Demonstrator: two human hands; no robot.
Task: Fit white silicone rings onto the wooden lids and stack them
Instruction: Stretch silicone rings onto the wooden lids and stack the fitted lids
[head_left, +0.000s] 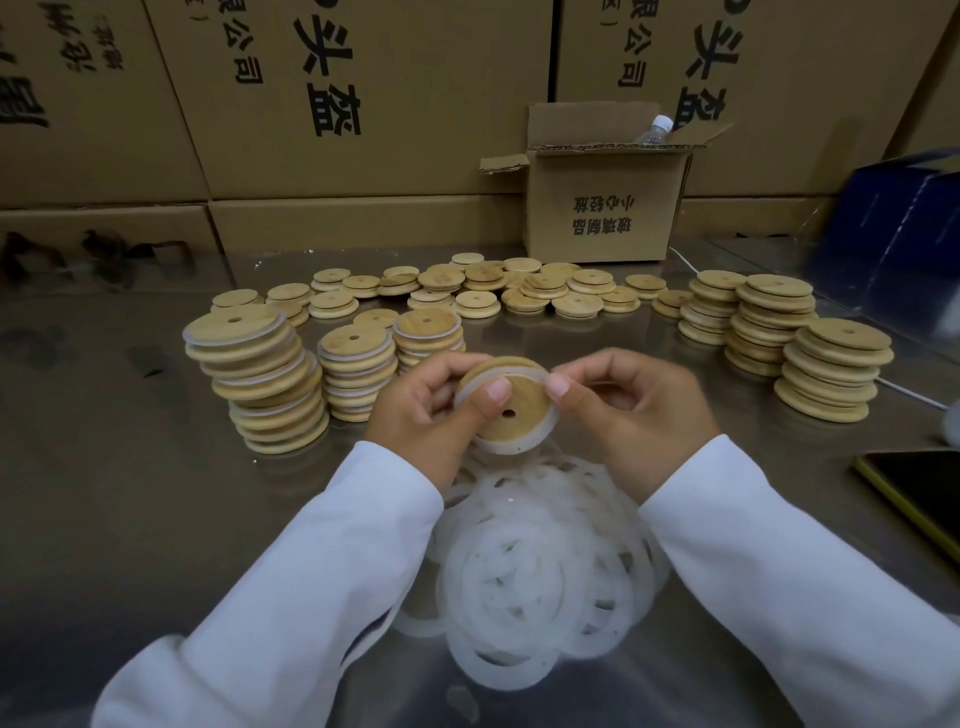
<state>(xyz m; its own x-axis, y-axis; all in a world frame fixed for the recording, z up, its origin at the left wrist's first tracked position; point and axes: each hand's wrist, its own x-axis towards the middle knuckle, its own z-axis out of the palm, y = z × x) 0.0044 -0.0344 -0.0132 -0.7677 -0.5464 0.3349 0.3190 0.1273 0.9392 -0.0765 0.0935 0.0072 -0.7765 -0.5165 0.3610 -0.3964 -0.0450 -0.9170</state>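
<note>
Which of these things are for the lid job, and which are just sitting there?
For the job:
- left hand and right hand, both holding the wooden lid
- white ring going onto it
- pile of white rings
- ringed stacks
- bare lids

Just lying about:
- small open box
- water bottle
- phone
- big cartons

The steel counter (130, 493) carries lid stacks (260, 379) mid-frame, loose rings (540, 582) at bottom centre, and a cardboard box (602, 208) at upper right.
</note>
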